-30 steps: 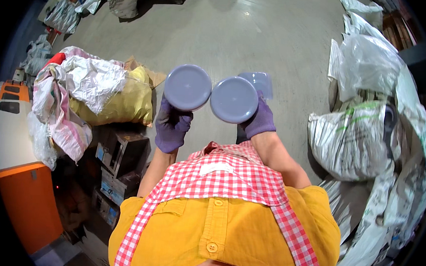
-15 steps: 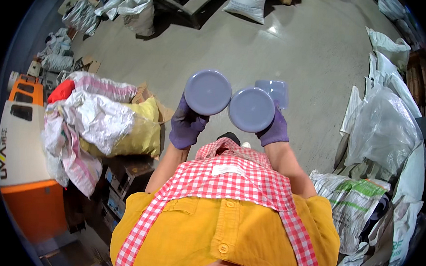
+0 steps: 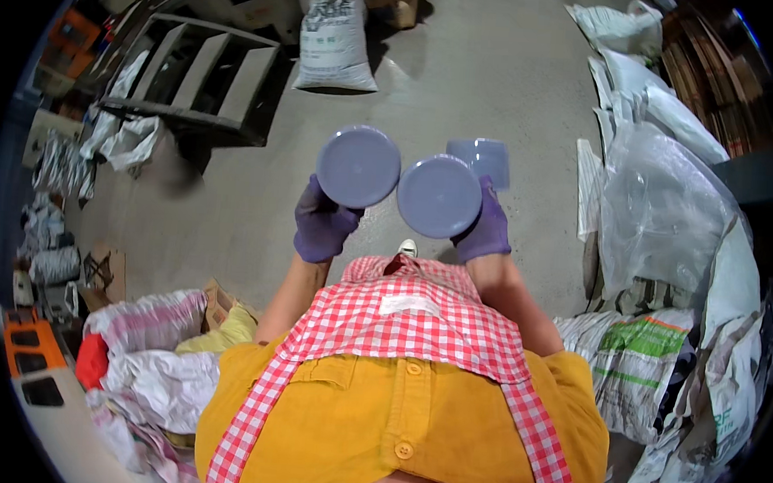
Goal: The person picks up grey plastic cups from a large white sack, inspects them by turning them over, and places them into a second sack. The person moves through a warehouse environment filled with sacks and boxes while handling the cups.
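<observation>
My left hand (image 3: pixel 324 224), in a purple glove, is closed on the edge of a round grey-blue plastic piece (image 3: pixel 358 167) with a raised rim. A matching round piece (image 3: pixel 439 196) is gripped by my right hand (image 3: pixel 487 225), also gloved in purple. Beyond that hand's fingers is a squarish, glossy grey-blue plastic piece (image 3: pixel 480 162), partly covered by the round one; how it is supported is hidden. Both round pieces are side by side in front of my checked apron, their rims nearly touching. Whether they are lids or bowls I cannot tell.
Bare concrete floor (image 3: pixel 430 86) stretches ahead. A full white sack (image 3: pixel 335 46) stands there, with a wooden pallet (image 3: pixel 194 70) to its left. White bags and plastic sheeting (image 3: pixel 668 212) line the right side. Stuffed sacks (image 3: pixel 160 387) and an orange-and-white machine (image 3: pixel 43 381) are at lower left.
My view has turned to the right and moved forward: the pallet and standing sack appear lower and further left, the machine further down. Both hands keep their hold on the round pieces.
</observation>
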A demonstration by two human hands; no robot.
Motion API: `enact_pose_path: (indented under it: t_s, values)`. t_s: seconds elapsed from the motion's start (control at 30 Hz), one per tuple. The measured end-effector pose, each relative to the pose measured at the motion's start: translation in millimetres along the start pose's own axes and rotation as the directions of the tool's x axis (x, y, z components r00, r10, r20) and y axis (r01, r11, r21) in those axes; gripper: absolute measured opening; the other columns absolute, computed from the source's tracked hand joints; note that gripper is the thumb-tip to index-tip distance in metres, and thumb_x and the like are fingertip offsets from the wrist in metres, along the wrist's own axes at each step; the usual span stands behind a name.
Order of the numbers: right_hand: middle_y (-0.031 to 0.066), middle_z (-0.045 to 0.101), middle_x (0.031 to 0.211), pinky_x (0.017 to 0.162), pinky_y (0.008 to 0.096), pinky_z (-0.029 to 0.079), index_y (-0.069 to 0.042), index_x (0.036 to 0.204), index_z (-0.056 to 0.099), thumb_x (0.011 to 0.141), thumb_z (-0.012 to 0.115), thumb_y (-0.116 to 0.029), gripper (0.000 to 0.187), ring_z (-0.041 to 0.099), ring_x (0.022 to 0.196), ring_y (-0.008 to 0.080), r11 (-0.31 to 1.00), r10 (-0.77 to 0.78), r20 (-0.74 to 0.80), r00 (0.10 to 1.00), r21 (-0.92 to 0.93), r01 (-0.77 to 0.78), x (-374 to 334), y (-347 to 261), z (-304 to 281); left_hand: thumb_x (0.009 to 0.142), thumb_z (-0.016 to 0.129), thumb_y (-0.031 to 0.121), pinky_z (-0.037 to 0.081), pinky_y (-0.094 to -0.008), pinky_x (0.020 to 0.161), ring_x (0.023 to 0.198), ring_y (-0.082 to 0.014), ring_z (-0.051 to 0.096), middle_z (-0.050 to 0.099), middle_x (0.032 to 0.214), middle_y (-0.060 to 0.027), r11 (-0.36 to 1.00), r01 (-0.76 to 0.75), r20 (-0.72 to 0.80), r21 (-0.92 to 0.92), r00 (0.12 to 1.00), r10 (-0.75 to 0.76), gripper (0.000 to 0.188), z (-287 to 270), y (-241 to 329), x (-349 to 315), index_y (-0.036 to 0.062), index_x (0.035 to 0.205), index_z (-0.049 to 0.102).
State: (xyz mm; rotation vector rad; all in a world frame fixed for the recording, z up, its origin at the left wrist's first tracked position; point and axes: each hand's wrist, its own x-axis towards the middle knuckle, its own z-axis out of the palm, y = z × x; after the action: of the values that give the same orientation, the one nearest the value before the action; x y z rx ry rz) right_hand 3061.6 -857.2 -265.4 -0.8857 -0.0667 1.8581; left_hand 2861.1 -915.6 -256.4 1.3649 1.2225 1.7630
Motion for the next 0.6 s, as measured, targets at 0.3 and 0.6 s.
enact_pose_path:
  t_s: [0.3,0.6]
  values:
    - [0.0114,0.054,0.108,0.082,0.0338,0.046,-0.001,0.116,0.041,0.090,0.039,-0.040,0.047,0.054,0.096,0.0224,0.999,-0.018,-0.110,0.994,0.042,0.023,108.3,-34.3,41.5,0.071,0.061,-0.005,0.045,-0.0257,0.076,0.086,-0.0123,0.055,0.058,0.094,-0.0048,0.995,0.018,-0.036,0.097,0.999,-0.014,0.029,19.7,-58.7,111.2,0.0016,0.097,0.051]
    - [0.0151,0.053,0.109,0.083,0.0394,0.046,0.001,0.117,0.040,0.090,0.039,-0.038,0.048,0.055,0.097,0.0259,0.997,0.075,0.075,0.994,0.023,-0.077,219.0,-68.9,85.8,0.067,0.067,0.003,0.045,-0.0253,0.078,0.091,-0.0131,0.056,0.058,0.102,-0.0073,0.963,0.002,-0.142,0.270,0.989,0.038,0.044,36.5,-90.8,193.8,0.0017,0.107,0.050]
